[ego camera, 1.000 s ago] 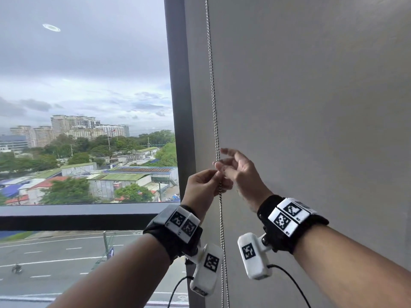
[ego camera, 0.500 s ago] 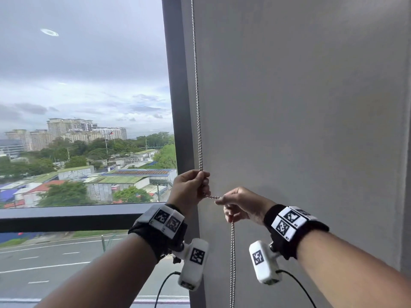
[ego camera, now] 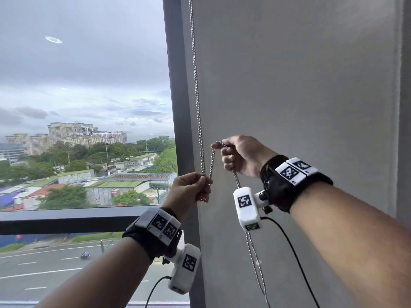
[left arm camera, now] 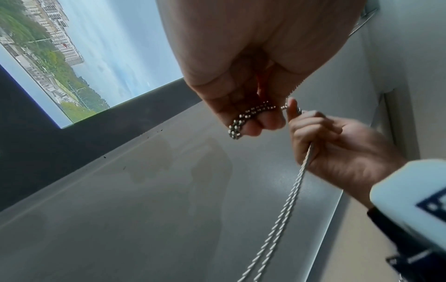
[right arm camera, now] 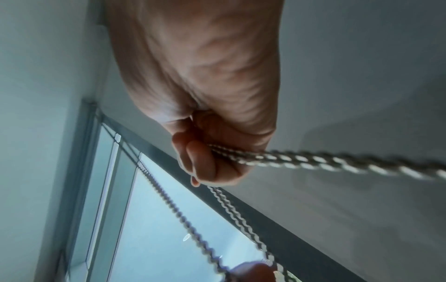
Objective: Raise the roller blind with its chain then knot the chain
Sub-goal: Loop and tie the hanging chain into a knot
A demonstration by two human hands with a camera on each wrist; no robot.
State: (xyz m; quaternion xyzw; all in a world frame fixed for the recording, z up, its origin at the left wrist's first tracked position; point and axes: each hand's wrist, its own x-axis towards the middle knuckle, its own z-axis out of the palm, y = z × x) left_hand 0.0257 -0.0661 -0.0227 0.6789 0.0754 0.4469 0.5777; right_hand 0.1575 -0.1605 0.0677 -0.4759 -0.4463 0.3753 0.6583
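**Head view: both hands closed on the bead chain**

Head view shows the left hand [ego camera: 189, 192] with fingers curled around the chain [ego camera: 198, 112], just below the point where the long doubled strand comes down from above. The right hand [ego camera: 242, 155] is higher and to the right, near the left one but not touching it. Its thumb and fingers pinch the chain too, and a short piece of chain runs up from the left hand to the right fingers. Below the right hand the chain hangs down as a double strand, passing behind the white wrist camera [ego camera: 246, 206].

In the left wrist view, a small bunch of beads lies across the fingertips [left arm camera: 251, 127] of the left hand, and the right hand is just beside it, closed on the hanging strands. The right wrist view is blurred, but the two strands leave the closed right hand toward the lens.

The chain hangs along the left edge of the grey blind [ego camera: 289, 96], beside the dark window frame [ego camera: 173, 85]. The window [ego camera: 84, 96] at the left shows cloudy sky, buildings, trees and a road
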